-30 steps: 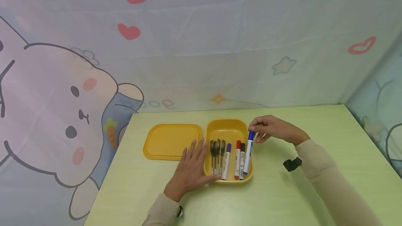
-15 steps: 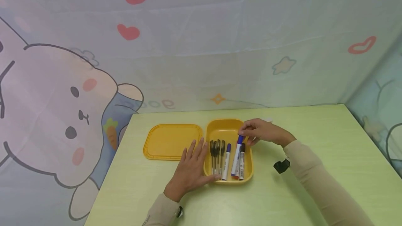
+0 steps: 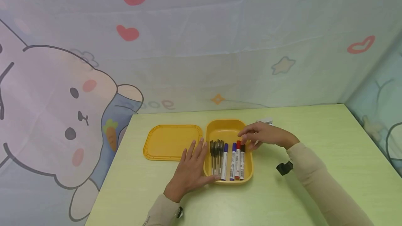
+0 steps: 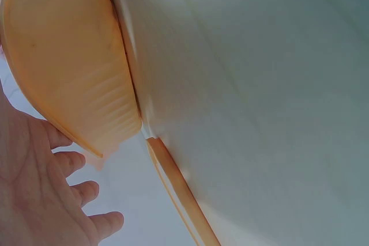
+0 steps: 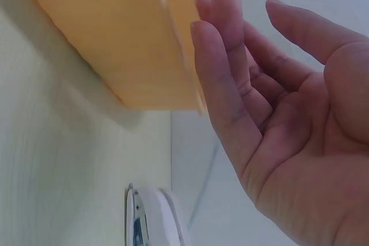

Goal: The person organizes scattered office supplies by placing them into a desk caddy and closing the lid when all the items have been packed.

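A yellow plastic box point(image 3: 224, 125) holds several dark-capped pens point(image 3: 215, 156) on its left side. To their right lie two blue-capped markers, one beside the pens and another marker point(image 3: 233, 161) nearer the middle, then a red-capped marker point(image 3: 238, 159) and a black-capped marker point(image 3: 242, 163). My left hand point(image 3: 190, 172) rests at the box's left rim with fingers spread and thumb across the near corner. Over the right rim hovers my right hand point(image 3: 263, 135), its fingers slightly bent and nothing between them. In the right wrist view, thumb and fingertips stand apart.
A yellow lid point(image 3: 172, 142) lies flat on the table left of the box. Behind my right hand is a white object point(image 3: 265, 120), partly hidden; the right wrist view shows the white object point(image 5: 153, 220) on the table, its kind unclear. A printed cloth hangs behind the table.
My right hand has carried a blue-capped marker left from the box's right side, laid it between the other blue-capped and red-capped markers, and let go. The left hand has stayed put.
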The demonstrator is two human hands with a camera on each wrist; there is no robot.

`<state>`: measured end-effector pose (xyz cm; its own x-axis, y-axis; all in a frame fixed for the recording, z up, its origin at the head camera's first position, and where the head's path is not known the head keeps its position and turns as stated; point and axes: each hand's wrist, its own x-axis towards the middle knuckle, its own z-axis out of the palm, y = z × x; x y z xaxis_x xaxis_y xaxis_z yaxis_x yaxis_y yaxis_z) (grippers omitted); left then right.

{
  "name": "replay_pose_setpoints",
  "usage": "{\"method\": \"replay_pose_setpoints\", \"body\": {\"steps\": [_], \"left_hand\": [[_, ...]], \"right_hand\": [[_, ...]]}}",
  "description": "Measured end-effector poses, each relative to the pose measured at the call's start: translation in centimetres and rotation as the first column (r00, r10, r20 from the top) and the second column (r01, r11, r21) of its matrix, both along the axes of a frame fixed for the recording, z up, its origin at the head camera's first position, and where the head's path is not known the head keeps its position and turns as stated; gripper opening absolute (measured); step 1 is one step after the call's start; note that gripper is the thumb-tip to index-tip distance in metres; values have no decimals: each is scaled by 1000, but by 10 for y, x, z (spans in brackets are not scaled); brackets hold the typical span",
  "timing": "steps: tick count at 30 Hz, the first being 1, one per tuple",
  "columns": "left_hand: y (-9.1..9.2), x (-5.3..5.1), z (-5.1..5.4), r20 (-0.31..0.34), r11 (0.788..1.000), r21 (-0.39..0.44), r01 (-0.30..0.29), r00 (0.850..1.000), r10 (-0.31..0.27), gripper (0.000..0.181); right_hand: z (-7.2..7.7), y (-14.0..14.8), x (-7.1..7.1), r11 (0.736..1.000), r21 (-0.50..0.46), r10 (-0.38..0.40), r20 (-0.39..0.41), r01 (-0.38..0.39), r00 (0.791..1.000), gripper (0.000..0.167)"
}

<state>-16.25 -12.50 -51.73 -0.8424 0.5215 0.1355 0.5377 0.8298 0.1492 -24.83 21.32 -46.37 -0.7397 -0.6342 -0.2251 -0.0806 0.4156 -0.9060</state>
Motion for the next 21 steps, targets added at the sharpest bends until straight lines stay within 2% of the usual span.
{"method": "replay_pose_setpoints", "body": {"steps": [5, 11, 17, 21], "left_hand": [[0, 0, 1, -8, 1000, 9, 5, 1000, -5, 115], [1, 1, 2, -13, 1000, 6, 2, 1000, -2, 116], [2, 2, 2, -5, 1000, 3, -1, 1000, 1, 116], [2, 2, 3, 7, 1000, 4, -1, 1000, 1, 117]], "right_hand": [[-1, 18, 3, 997, -58, -42, 27, 43, 999, 45], [-1, 37, 14, 995, -53, -77, 27, 79, 997, 44], [-7, 64, 24, 990, -75, -120, 40, 123, 992, 41], [-12, 81, 27, 985, -88, -150, 14, 151, 989, 40]]}}
